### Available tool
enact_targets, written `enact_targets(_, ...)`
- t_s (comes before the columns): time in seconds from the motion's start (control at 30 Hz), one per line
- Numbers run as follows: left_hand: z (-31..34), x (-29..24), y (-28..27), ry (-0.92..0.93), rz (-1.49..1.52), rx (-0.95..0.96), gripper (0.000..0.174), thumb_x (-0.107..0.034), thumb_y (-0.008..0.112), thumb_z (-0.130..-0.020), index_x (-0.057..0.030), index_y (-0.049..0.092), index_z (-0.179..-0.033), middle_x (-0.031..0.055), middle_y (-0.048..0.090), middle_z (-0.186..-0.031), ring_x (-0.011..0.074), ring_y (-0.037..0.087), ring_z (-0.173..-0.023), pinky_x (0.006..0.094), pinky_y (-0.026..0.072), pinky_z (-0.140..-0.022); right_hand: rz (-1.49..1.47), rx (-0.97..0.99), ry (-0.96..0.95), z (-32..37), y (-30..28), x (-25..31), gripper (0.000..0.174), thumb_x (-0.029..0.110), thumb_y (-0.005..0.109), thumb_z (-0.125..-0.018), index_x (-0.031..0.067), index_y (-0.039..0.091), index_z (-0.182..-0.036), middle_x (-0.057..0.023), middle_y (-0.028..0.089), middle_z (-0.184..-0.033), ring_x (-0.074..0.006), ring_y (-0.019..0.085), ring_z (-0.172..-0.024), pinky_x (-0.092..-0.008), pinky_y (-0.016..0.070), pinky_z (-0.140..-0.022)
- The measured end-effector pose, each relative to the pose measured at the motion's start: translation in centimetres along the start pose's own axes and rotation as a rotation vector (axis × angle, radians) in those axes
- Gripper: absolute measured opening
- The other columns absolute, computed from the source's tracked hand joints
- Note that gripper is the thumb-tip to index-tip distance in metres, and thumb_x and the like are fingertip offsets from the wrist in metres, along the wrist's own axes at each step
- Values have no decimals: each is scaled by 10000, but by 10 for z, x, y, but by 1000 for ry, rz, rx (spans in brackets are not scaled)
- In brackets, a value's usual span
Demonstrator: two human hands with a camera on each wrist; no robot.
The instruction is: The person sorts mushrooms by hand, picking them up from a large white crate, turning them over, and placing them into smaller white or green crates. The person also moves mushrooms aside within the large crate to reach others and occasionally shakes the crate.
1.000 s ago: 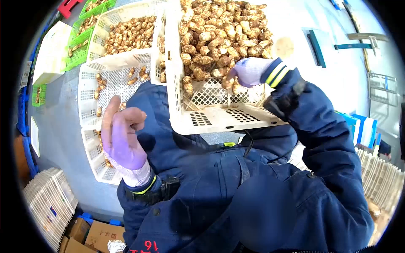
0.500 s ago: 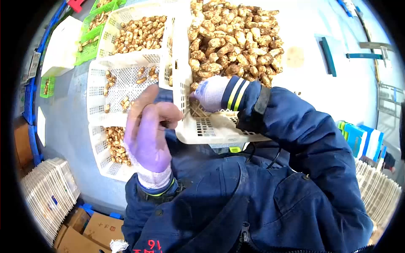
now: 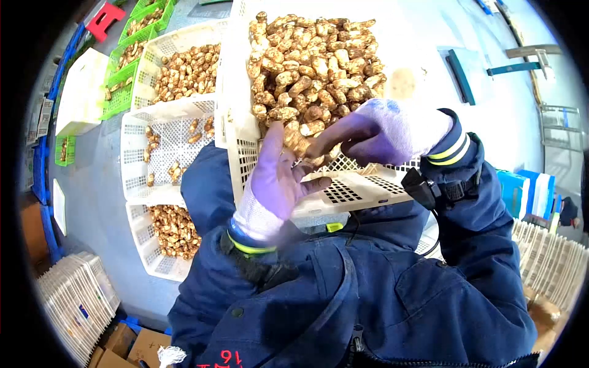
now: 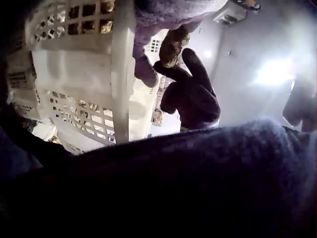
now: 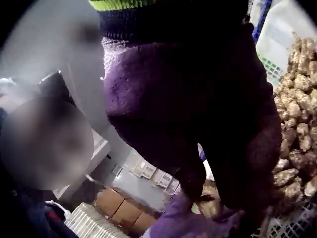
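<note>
My right hand (image 3: 392, 132), in a purple-palmed glove, pinches a knobby brown-and-cream piece of produce (image 3: 296, 141) over the near end of a large white crate (image 3: 343, 195). My gloved left hand (image 3: 269, 190) is close at the crate's near left corner, fingers and thumb spread around the piece's lower end. In the left wrist view, the piece (image 4: 172, 47) points down from the right hand between the left fingers (image 4: 198, 96). In the right wrist view, the right fingers cover part of the piece (image 5: 210, 203). Similar pieces (image 3: 319, 67) fill the crate's far part.
More white crates stand at left: one filled with pieces (image 3: 190, 70), one with a few (image 3: 150, 144), one with smaller pieces (image 3: 175, 230). Green baskets (image 3: 119, 98) and a white box (image 3: 81, 92) stand beyond. Stacked crates (image 3: 80, 306) and cardboard boxes (image 3: 147, 346) sit lower left.
My left hand has moved right and up from beside the crate to its near corner. The right hand reached left inside the crate, then came back right with a piece, meeting the left.
</note>
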State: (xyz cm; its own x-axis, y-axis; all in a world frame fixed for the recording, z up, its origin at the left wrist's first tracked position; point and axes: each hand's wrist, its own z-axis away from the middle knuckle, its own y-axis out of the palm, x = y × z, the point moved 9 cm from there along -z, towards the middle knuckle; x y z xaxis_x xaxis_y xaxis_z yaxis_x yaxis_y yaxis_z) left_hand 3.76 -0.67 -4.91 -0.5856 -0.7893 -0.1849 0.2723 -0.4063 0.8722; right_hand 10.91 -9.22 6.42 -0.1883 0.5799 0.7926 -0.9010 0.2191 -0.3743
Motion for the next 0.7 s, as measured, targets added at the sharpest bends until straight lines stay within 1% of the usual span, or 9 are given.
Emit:
enact_targets(0.1,12,-16,9,209,-353,37,488,-347,517,-1006,-60,445,-1395,112,626,-1124,188,651,-983,326,564,-766,0,-132,72,-15,-26,-15,336,118,588,-897,108,669,-1222,-23,727,-902,-93,627,-641,-242,514,-595)
enact_targets(0.13,18,-23,10,321,-505,57,487,-324,526,-1005,-37,443,-1390,121,626,-1104,176,653,-953,292,559,-731,53,-271,218,-23,-46,-32,358,206,570,-895,171,667,-1238,-108,724,-886,-193,697,-775,-316,557,-680)
enact_targets(0.17,13,-21,1,242,-311,-56,448,-271,543,-998,-6,472,-1352,113,643,-985,148,647,-821,281,546,-682,311,-304,117,-42,-50,-35,375,193,570,-892,132,650,-1253,-102,721,-858,-207,684,-713,-331,552,-650)
enact_targets(0.27,25,-13,31,63,-731,-125,388,-220,567,-976,0,519,-1293,76,641,-862,123,620,-715,271,535,-646,682,-315,-181,-100,-6,-30,413,239,590,-880,46,611,-1245,-146,695,-810,-323,672,-689,-427,541,-638)
enact_targets(0.4,22,-7,33,-1,-740,-29,384,-184,548,-979,22,490,-1299,111,653,-962,157,653,-829,278,550,-691,919,-230,114,-152,25,-75,346,346,620,-883,47,607,-1058,-162,680,-818,-350,676,-777,-455,536,-679)
enact_targets(0.47,14,-18,27,245,-509,37,443,-148,558,-960,21,434,-1350,125,626,-995,186,633,-840,298,550,-698,818,-149,56,-145,17,-78,413,385,658,-861,74,626,-1131,-157,686,-837,-353,679,-803,-451,541,-682)
enact_targets(0.5,15,-29,21,374,-432,0,425,-80,575,-930,41,453,-1319,93,606,-973,158,610,-773,302,530,-699,665,-357,-64,-127,3,-80,449,360,657,-854,120,632,-1233,-157,708,-909,-296,703,-834,-399,550,-727)
enact_targets(0.57,18,-46,17,595,-724,2,457,-90,620,-909,56,465,-1314,79,584,-938,112,547,-686,257,471,-616,-213,-319,126,-89,-12,-88,487,347,618,-912,67,583,-1310,-87,682,-834,-158,641,-722,-321,522,-674)
enact_targets(0.7,14,-42,-6,421,-585,-151,450,-137,644,-911,38,503,-1300,61,580,-912,70,508,-643,204,419,-564,-780,-340,-92,-30,-13,-66,460,301,589,-952,9,570,-1308,3,593,-740,-82,547,-670,-245,443,-618)
